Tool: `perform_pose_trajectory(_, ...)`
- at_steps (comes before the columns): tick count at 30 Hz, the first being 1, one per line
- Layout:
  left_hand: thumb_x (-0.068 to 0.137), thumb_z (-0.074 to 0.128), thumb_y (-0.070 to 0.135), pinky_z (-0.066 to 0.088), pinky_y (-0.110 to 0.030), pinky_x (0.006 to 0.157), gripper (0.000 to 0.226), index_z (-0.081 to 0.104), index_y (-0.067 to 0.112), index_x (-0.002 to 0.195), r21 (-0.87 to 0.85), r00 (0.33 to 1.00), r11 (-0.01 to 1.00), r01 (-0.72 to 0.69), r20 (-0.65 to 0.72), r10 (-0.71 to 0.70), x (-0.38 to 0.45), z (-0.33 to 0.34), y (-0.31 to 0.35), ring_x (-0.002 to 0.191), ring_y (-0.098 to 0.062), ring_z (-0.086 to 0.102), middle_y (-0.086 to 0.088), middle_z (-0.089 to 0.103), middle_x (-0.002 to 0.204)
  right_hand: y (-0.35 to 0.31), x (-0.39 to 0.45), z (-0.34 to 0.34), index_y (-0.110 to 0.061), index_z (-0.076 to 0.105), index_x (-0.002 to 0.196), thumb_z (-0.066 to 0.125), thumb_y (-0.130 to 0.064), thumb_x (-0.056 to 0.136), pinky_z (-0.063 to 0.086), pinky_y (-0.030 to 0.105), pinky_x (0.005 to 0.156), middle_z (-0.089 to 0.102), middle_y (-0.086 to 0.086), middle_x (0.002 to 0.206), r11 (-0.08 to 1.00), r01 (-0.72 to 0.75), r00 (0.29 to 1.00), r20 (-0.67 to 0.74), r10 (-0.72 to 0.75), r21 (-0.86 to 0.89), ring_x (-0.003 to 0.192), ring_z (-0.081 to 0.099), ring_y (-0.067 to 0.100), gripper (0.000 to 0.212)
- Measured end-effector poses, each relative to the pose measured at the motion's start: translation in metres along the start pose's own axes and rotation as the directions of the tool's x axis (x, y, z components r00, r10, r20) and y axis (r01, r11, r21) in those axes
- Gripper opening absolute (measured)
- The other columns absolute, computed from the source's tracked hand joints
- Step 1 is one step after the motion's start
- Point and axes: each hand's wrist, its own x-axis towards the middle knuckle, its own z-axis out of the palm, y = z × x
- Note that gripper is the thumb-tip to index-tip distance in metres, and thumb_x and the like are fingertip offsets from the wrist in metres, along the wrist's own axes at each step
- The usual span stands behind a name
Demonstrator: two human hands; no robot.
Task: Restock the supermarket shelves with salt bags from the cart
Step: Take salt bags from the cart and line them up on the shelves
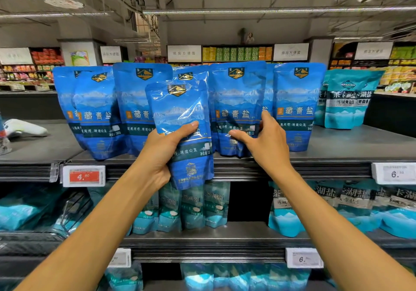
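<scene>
On top shelf [337, 146], gap between standing bags directly behind upright bag [184, 133] gripped in left hand [162, 153]; right hand [265, 142] pinching neighbour bag [236, 108], holding gap clear.

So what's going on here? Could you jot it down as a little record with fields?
Place: supermarket aisle, top shelf
Left hand: grips a blue salt bag in front of the row
Right hand: fingers curled on a standing blue bag
Shelf row: blue bags upright
Far right: teal salt bags
Price tag: red, below the shelf's left part
</scene>
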Motion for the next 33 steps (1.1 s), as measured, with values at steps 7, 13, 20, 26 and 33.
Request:
perform_pose_trajectory(7, 0.073, 0.085, 0.022, 0.059, -0.043, 0.067, 0.032, 0.074, 0.016, 0.102, 0.002, 1.0, 1.0, 0.012, 0.009, -0.012, 0.001, -0.002, 0.001, 0.082, -0.027, 0.076, -0.01, 0.077, 0.098, -0.001, -0.005, -0.008, -0.014, 0.049, 0.114, 0.068, -0.068, 0.074, 0.041, 0.038, 0.07, 0.049, -0.002, 0.096, 0.996, -0.065, 0.997, 0.04, 0.063, 0.064, 0.085, 0.046, 0.017, 0.07)
perform_pose_trajectory(13, 0.075, 0.084, 0.021, 0.059, -0.042, 0.066, 0.028, 0.074, 0.016, 0.1, -0.009, 1.0, 1.0, 0.01, 0.003, -0.01, -0.001, -0.003, 0.001, 0.081, -0.026, 0.076, -0.01, 0.077, 0.097, -0.003, -0.007, -0.009, -0.02, 0.045, 0.114, 0.07, -0.066, 0.075, 0.05, 0.041, 0.076, 0.053, -0.001, 0.105, 0.991, -0.049, 0.998, -0.034, 0.053, 0.122, 0.088, 0.051, 0.014, 0.065)
perform_pose_trajectory(20, 0.074, 0.084, 0.02, 0.059, -0.04, 0.066, 0.026, 0.075, 0.017, 0.099, -0.01, 1.0, 1.0, -0.002, 0.017, 0.002, -0.004, -0.002, 0.001, 0.083, -0.026, 0.076, -0.009, 0.077, 0.098, 0.002, -0.011, -0.007, -0.017, 0.045, 0.115, 0.071, -0.057, 0.079, 0.042, 0.02, 0.07, 0.051, 0.002, 0.11, 0.986, 0.015, 0.987, -0.158, 0.012, 0.168, 0.09, 0.051, 0.012, 0.06)
perform_pose_trajectory(26, 0.073, 0.083, 0.024, 0.059, -0.043, 0.07, 0.036, 0.073, 0.017, 0.108, 0.005, 0.999, 1.0, -0.022, 0.042, 0.021, -0.013, 0.002, 0.003, 0.086, -0.024, 0.075, -0.008, 0.077, 0.103, -0.013, -0.029, -0.018, -0.013, 0.055, 0.093, 0.069, -0.035, 0.089, 0.046, 0.024, 0.068, 0.059, 0.001, 0.088, 0.928, 0.195, 0.965, -0.23, -0.125, 0.316, 0.075, 0.056, 0.013, 0.026)
perform_pose_trajectory(33, 0.079, 0.077, 0.018, 0.061, -0.041, 0.069, 0.035, 0.071, 0.009, 0.112, -0.002, 0.987, 0.997, -0.075, 0.144, 0.074, -0.028, 0.035, 0.007, 0.09, -0.028, 0.074, -0.011, 0.076, 0.104, -0.03, -0.05, -0.018, -0.025, 0.071, 0.102, 0.075, -0.057, 0.075, 0.057, 0.044, 0.086, 0.075, -0.007, 0.099, 0.85, -0.015, 0.903, 0.372, -0.214, 0.526, 0.092, 0.072, 0.017, 0.042)
